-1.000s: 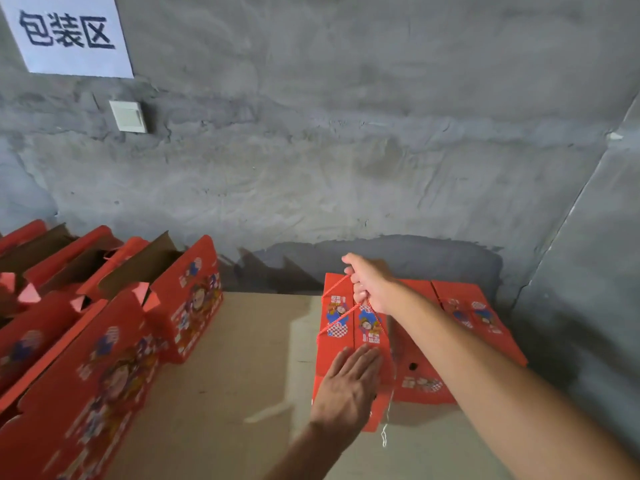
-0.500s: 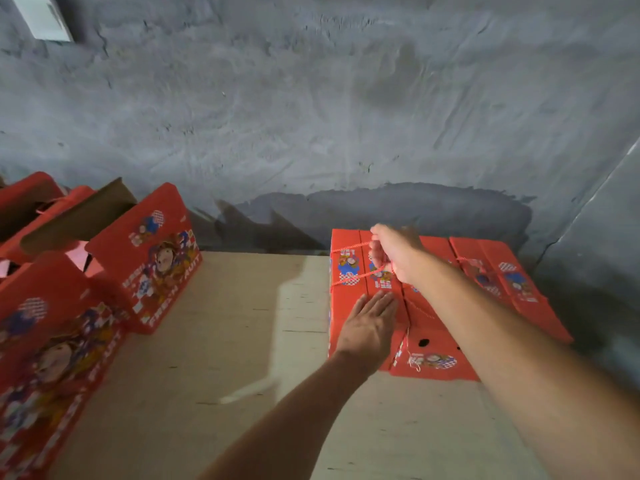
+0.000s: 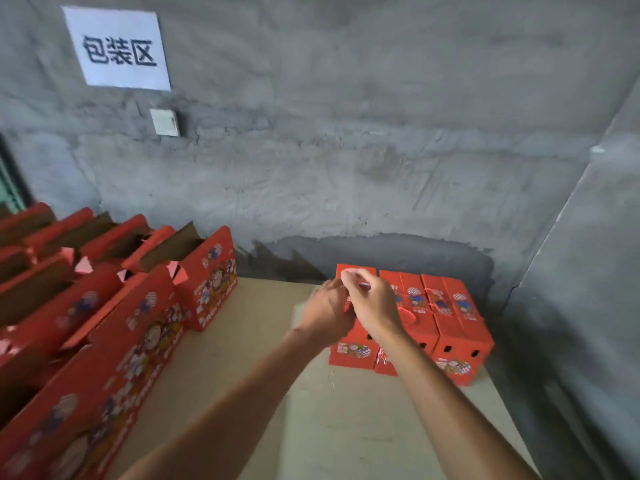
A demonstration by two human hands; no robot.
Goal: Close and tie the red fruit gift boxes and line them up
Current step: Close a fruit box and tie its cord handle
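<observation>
Two bare forearms reaching in from the bottom edge over a brown cardboard sheet (image 3: 242, 368) laid as a work surface. At left, near to far, a crowd of open red boxes (image 3: 114, 344) with flaps standing up and brown inner panels showing, the cartoon print on their sides blurred. Farther on, left hand (image 3: 327, 311) and right hand (image 3: 375, 306) meeting, touching, above the leftmost closed box (image 3: 351, 351) of a row of three. Fingers of both hands curled, the right hand's fingertips (image 3: 349, 273) pinched at something pale or red over the box top, likely the red cord (image 3: 348, 301) (motion blur hiding just what each hand has hold of; cord only partly visible between the hands). Immediately right, the middle closed box (image 3: 407, 306) and the right closed box (image 3: 457, 327), side by side and touching, each with a thin red string across its lid and small dark holes on the near face. Row set at the far right of the cardboard, close to a rough grey concrete wall (image 3: 346, 150). Higher on that wall, a white switch plate (image 3: 165, 122) and, above it, a white paper sign (image 3: 116, 46) with three black characters.
</observation>
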